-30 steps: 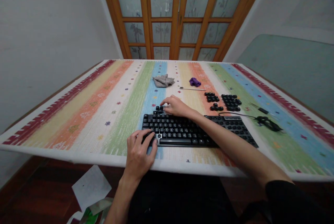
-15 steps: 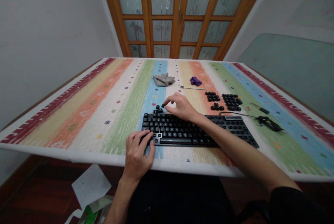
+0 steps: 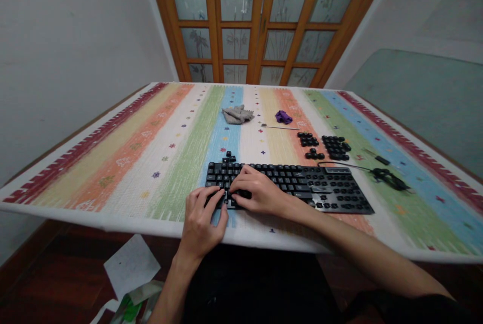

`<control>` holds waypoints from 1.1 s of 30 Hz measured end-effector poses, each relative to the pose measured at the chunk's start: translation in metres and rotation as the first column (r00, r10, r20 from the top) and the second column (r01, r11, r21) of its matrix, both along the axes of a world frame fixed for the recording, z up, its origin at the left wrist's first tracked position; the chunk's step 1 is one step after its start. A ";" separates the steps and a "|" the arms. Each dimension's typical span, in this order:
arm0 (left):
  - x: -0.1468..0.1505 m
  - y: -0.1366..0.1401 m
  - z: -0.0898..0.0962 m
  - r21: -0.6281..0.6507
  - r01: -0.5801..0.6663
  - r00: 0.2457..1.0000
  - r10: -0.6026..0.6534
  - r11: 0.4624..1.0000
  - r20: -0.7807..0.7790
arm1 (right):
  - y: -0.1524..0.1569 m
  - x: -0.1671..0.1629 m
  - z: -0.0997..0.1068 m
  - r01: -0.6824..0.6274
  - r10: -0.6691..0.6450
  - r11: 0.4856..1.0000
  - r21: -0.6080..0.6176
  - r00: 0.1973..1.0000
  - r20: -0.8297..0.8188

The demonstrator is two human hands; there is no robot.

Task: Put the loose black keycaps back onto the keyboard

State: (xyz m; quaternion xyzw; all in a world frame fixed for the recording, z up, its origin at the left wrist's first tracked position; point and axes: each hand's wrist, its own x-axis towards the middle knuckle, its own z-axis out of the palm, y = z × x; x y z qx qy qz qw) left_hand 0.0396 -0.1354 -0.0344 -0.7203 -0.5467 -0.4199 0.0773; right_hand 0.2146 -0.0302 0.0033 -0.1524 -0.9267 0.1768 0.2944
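A black keyboard (image 3: 298,178) lies along the near side of the table, with keycaps on its left and middle parts and bare switches on its right part. My left hand (image 3: 204,213) grips the keyboard's near left corner, fingers bent over the keys and thumb by the front edge. Just beside it, my right hand (image 3: 256,190) is down on the lower left keys, thumb and index finger pinched together on a keycap that they mostly hide. Several loose keycaps (image 3: 228,158) sit behind the keyboard's upper left edge.
Behind the keyboard's right part are groups of loose keycaps (image 3: 335,148) and a coiled cable (image 3: 390,179). Farther back lie a grey cloth (image 3: 237,114), a purple cloth (image 3: 284,116) and a thin rod (image 3: 281,127). The striped tablecloth (image 3: 124,163) covers the table.
My right hand has come from behind the keyboard down to its lower left keys, bringing a keycap along. My left hand stays at the corner, shifted slightly right.
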 end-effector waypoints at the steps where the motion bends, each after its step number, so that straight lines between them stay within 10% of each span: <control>1: 0.000 0.000 0.000 -0.004 0.004 1.000 -0.004 1.000 -0.002 | -0.001 0.000 0.000 0.005 -0.005 1.000 0.024 1.000 0.016; 33: 0.001 0.001 -0.001 -0.053 0.028 0.997 -0.032 0.998 -0.068 | -0.017 0.000 -0.005 0.113 -0.135 0.974 0.197 0.985 0.104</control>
